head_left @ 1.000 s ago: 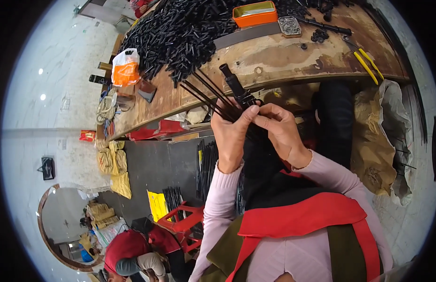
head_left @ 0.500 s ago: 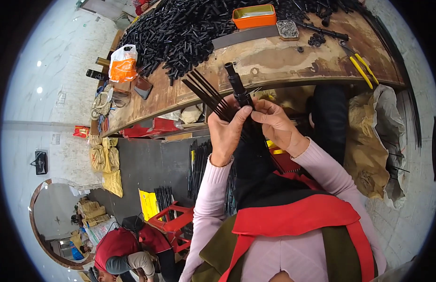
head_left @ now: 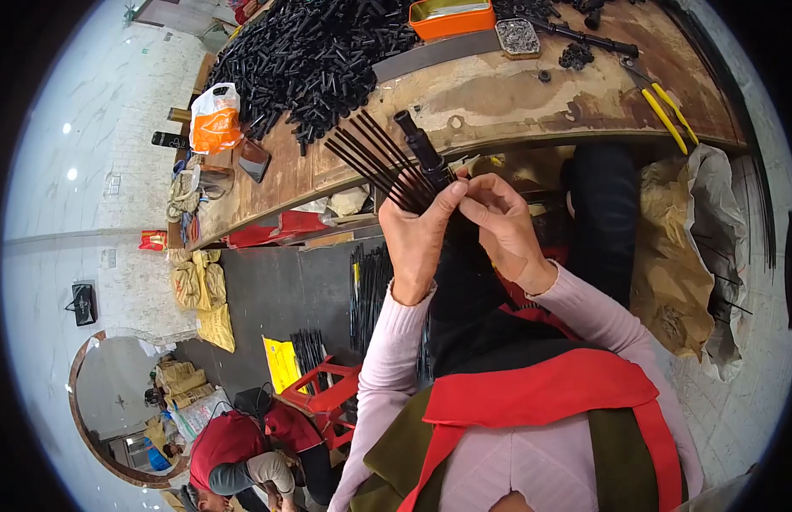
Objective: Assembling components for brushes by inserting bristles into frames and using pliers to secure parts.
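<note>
My left hand (head_left: 413, 239) is closed round a bundle of thin black rods (head_left: 368, 162) and a thicker black stepped tube (head_left: 423, 147). The rods fan out to the upper left, while the tube tilts up beside them near the table's front edge. My right hand (head_left: 502, 224) is closed in a pinch against the tube's side, next to my left thumb. What lies between its fingertips is too small to make out. Both hands are in front of my lap, just short of the table.
A wooden table (head_left: 490, 98) carries a heap of black tube pieces (head_left: 310, 60), an orange box (head_left: 451, 24), a clear dish of small metal parts (head_left: 518, 38) and yellow-handled pliers (head_left: 664, 115). Another person (head_left: 229, 452) bends by a red stool (head_left: 323, 392) at lower left. Brown paper (head_left: 669, 264) lies right.
The view has shifted slightly. My right fingers have drawn together at the tube's side, and the thin metal pieces seen sticking out there earlier no longer show. My left hand keeps its hold.
</note>
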The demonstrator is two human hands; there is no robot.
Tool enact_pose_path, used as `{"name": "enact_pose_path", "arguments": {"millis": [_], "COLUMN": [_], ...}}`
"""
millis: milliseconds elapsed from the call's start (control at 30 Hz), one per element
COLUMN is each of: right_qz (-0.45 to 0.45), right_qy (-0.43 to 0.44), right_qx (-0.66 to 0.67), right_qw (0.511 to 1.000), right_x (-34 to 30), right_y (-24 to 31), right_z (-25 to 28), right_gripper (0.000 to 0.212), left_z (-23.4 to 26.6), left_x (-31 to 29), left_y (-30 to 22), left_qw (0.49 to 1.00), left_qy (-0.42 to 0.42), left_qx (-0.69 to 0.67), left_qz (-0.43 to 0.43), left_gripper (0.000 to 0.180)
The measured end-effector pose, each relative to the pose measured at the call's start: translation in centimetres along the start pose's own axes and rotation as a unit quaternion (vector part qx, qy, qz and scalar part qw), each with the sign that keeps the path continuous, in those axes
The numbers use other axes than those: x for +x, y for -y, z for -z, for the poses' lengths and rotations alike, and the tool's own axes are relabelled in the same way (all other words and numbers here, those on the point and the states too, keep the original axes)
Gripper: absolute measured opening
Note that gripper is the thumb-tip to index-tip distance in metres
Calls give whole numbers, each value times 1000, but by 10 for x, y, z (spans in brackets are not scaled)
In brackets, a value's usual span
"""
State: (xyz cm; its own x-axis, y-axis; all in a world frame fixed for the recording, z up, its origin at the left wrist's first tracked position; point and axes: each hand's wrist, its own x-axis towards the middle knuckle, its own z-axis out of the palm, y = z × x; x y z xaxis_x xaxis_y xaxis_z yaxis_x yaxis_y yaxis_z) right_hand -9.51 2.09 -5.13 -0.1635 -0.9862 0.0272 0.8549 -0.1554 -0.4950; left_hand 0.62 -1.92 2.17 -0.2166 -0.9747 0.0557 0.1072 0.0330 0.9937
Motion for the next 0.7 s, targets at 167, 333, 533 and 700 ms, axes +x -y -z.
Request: {"name": "enact_pose_path", "arguments": {"millis": [167,333,533,700], "right_qz": [-28,-82,-2,-7], "right_qy": [-13,-9,-35,-33], "right_qx": [35,78,52,-7], "right_qw": [999,994,998,999], "right_x": [2,8,-3,-4], "right_y": [6,8,-10,-6], "right_z": [-3,9,-1,-2], "right_gripper": [14,14,11,7], "left_z": [-2,-10,8,7], "left_x": [-3,-6,6,0], "left_y": [-7,-9,-2,-4], "left_qw": [1000,995,996,997], "left_qy": [8,-23,79,70], "left_qx": [29,100,-15,28], "left_qz": [6,-16,37,16], "left_gripper": [19,19,18,19]}}
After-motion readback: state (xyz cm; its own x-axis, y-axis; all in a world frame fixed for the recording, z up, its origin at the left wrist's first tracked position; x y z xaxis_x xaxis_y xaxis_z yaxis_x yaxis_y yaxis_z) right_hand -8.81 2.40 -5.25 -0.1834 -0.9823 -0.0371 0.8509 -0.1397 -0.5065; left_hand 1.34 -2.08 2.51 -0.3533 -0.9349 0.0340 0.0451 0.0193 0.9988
